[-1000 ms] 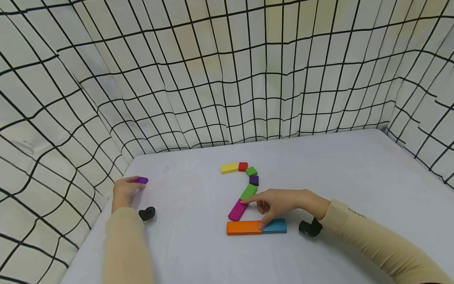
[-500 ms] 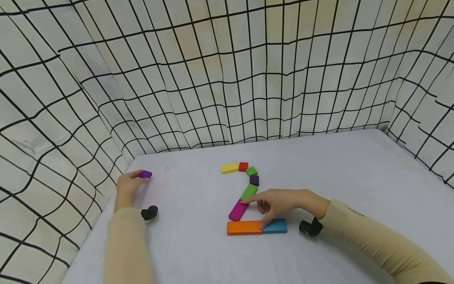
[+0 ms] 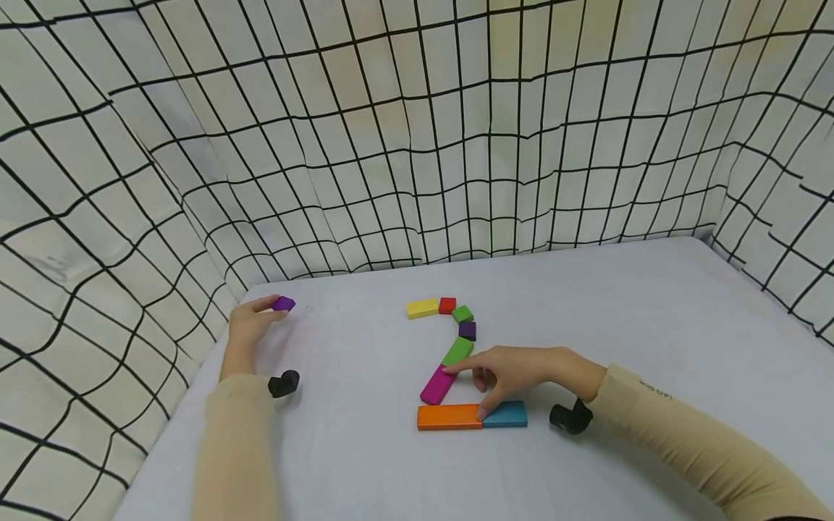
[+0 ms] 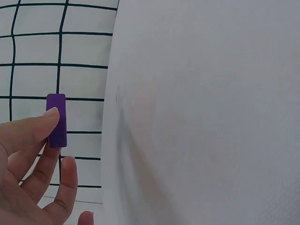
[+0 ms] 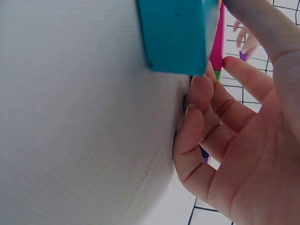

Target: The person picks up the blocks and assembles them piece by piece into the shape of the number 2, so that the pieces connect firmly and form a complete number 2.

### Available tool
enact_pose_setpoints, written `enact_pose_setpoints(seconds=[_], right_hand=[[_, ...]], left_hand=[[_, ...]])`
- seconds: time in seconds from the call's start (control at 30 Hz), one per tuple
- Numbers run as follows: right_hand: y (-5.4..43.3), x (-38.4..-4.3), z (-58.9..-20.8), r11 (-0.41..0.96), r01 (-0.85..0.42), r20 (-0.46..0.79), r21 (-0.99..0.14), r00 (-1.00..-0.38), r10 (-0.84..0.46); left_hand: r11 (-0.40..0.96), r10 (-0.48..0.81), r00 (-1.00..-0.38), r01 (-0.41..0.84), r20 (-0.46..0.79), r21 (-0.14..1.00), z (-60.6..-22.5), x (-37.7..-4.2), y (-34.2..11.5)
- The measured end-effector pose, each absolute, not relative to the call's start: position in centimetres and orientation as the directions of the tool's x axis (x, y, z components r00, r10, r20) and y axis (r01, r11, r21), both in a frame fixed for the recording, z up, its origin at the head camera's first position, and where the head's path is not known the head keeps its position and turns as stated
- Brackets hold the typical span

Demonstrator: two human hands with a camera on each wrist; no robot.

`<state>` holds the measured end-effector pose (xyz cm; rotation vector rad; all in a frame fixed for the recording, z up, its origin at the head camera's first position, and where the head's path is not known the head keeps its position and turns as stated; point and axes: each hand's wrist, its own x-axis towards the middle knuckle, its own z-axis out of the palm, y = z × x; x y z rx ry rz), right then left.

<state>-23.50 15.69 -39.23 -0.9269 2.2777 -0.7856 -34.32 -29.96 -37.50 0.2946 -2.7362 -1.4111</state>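
Observation:
My left hand (image 3: 246, 327) pinches a purple block (image 3: 284, 304) between thumb and fingers, held up over the table's left side. In the left wrist view the purple block (image 4: 57, 133) stands upright under the thumb. On the right, my right hand (image 3: 517, 369) touches the magenta block (image 3: 435, 388) with its extended index finger. Its thumb rests where the orange block (image 3: 446, 417) meets the blue block (image 3: 507, 414); the other fingers curl beneath the palm. A green block (image 3: 458, 352) adjoins the magenta one. Further up curve a dark purple block (image 3: 467, 331) and a small green block (image 3: 462, 314).
A red block (image 3: 447, 305) and a yellow block (image 3: 422, 308) form the far end of the row. White cloth covers the table (image 3: 352, 376). Black grid netting (image 3: 417, 137) over white walls encloses the back and sides. Black wrist cameras (image 3: 284, 384) sit by both wrists.
My left hand has moved away from me and slightly right, carrying the purple block. My right hand and the row of blocks stay in place.

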Motion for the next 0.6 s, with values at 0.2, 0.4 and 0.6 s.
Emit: enact_pose_setpoints(seconds=[0.2,0.4,0.6], right_hand=[[15.7,-23.5,-39.2,0.591,-0.426,-0.264,-0.685,-0.611,-0.746],[15.7,-23.5,-39.3,0.588,-0.426,-0.262,-0.687,-0.61,-0.748],[15.7,-23.6,-39.4,0.583,-0.437,-0.254,-0.685,-0.606,-0.754]], left_hand=[[0.533,-0.167,-0.986,-0.098,-0.01,0.84,-36.7,-34.3,-28.3],[0.502,-0.146,-0.989,-0.092,-0.021,0.86,-36.4,-34.3,-26.8],[0.481,-0.118,-0.993,-0.073,-0.018,0.874,-36.1,-34.3,-25.2]])
